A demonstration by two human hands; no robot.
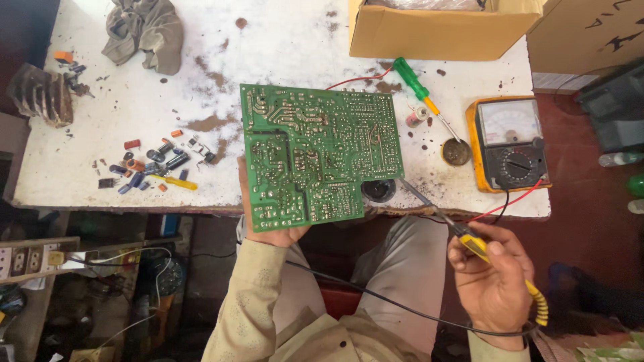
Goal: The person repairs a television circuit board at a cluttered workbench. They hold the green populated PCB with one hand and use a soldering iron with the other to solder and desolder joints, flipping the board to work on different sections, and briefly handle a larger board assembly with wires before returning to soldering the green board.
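So the green circuit board is being held up solder-side to the camera, gripped at its lower left corner by the left hand, fingers wrapped round the edge and mostly hidden behind it. Everything else can be placed off that board: a yellow-handled soldering iron is clamped in the right hand just below and to the right of it, pen-style, with the tip brought right up to the board's lower right edge, roughly where a small black round pot sits on the table. Whether the tip is actually touching a joint can't be told from here. It looks like a soldering or desoldering step is in hand, with one joint being lined up. The next move would call for a steady board and the tip set squarely on a single pad without bridging its neighbours. To the right of the board an orange analog multimeter is parked with its red lead trailing, a green-handled screwdriver lies up and right, and a scatter of pulled capacitors is left of the board on the white tabletop.
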